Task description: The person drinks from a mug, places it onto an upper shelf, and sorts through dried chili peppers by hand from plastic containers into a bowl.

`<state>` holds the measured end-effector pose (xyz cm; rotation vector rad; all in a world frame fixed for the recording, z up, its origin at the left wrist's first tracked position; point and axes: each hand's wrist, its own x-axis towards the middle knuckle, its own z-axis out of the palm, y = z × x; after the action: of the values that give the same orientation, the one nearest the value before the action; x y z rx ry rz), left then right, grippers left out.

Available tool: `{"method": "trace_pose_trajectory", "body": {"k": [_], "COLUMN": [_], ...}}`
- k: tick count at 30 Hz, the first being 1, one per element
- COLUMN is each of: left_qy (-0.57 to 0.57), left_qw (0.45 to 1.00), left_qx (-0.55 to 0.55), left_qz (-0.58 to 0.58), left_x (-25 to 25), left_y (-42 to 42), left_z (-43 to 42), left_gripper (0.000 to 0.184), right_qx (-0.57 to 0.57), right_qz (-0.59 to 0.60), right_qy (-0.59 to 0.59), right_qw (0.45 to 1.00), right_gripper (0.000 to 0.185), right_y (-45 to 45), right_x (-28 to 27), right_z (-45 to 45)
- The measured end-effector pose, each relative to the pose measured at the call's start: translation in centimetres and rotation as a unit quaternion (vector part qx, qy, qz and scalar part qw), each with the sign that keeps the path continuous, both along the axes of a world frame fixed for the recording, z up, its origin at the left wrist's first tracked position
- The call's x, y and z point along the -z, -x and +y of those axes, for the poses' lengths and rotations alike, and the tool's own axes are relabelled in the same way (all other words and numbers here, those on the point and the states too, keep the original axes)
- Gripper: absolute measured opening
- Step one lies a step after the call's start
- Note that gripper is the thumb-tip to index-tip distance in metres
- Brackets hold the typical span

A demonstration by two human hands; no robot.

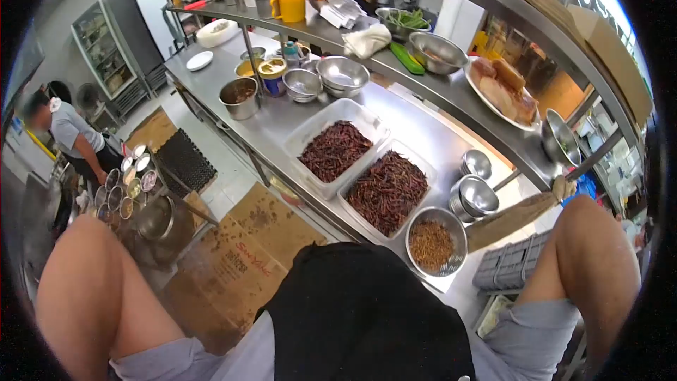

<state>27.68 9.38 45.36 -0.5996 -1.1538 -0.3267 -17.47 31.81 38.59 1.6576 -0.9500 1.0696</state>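
Both of my arms are bent with the elbows raised, and my left forearm (67,296) and right forearm (613,289) run down out of the picture, so neither hand shows. A black apron (367,310) covers my front. Before me on the steel counter stand two clear plastic tubs, the left tub (300,134) and the right tub (430,162), both filled with dried red chillies (388,190). Beside them, at the near edge, a perforated steel bowl (460,245) holds small brown bits (430,245) that I cannot identify.
Steel bowls (343,76) and a steel pot (240,99) stand farther along the counter. An overhead shelf carries a yellow jug (289,5), a cucumber (407,58) and a platter of meat (504,92). Flattened cardboard (243,254) lies on the floor. At left, a person (74,130) stands near seasoning containers.
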Motion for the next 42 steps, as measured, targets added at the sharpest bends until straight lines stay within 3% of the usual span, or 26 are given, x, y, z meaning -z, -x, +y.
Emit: {"method": "trace_pose_trajectory", "body": {"k": [12, 15, 24, 29, 34, 42], "left_qy": [0.026, -0.021, -0.017, 0.073, 0.01, 0.052], "left_qw": [0.998, 0.998, 0.998, 0.991, 0.996, 0.993], "left_qx": [0.044, 0.049, 0.014, 0.004, -0.005, -0.03], "left_qz": [0.032, 0.015, 0.052, 0.108, 0.086, 0.1], "left_x": [-0.1, 1.0, 1.3, -0.4, 1.0, -0.3], "left_y": [3.3, 4.1, 5.1, 5.9, 6.9, 6.9], "left_z": [-0.4, -0.1, 0.7, 0.8, 1.0, 2.5], "left_gripper": [0.028, 0.028, 0.027, 0.027, 0.027, 0.027], "right_qx": [0.007, 0.003, -0.061, -0.085, -0.11, -0.159], "right_qz": [0.037, 0.019, 0.057, 0.122, 0.095, 0.116], "right_qy": [0.031, -0.013, -0.007, 0.081, 0.023, 0.069], "right_qw": [0.999, 1.0, 0.996, 0.986, 0.989, 0.978], "right_gripper": [0.038, 0.038, 0.038, 0.038, 0.038, 0.038], "right_y": [-2.0, -2.7, -1.9, -1.5, -1.8, -2.4], "right_x": [-1.3, -1.4, -3.6, -4.1, -4.5, -4.0], "right_z": [6.5, 8.5, 8.6, 7.8, 9.1, 9.2]}}
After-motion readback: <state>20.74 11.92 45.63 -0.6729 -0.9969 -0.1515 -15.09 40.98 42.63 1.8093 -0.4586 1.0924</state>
